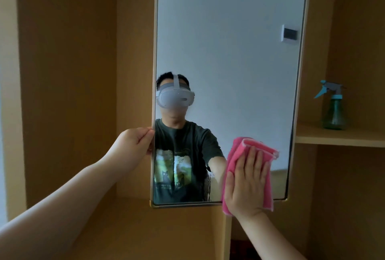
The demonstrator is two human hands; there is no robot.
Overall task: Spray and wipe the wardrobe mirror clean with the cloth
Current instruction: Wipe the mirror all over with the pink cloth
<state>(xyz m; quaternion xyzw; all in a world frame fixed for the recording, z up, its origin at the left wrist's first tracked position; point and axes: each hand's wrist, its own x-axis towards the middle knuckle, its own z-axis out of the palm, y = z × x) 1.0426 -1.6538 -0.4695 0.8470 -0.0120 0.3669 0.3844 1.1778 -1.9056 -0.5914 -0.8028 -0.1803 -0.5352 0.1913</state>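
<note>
A tall wardrobe mirror [229,51] in a thin gold frame stands in the middle of the head view. My left hand [135,142] grips its left edge, fingers curled round the frame. My right hand [246,184] lies flat with straight fingers on a folded pink cloth [239,149], pressing it against the mirror's lower right corner. A green spray bottle [334,107] with a teal trigger stands upright on the shelf to the right, apart from both hands. Wet streaks show on the glass left of the cloth.
Wooden wardrobe panels surround the mirror. A shelf [341,138] at the right carries the spray bottle, with an open compartment below it. A flat wooden surface [145,228] lies under the mirror's bottom edge. The mirror reflects a person wearing a headset.
</note>
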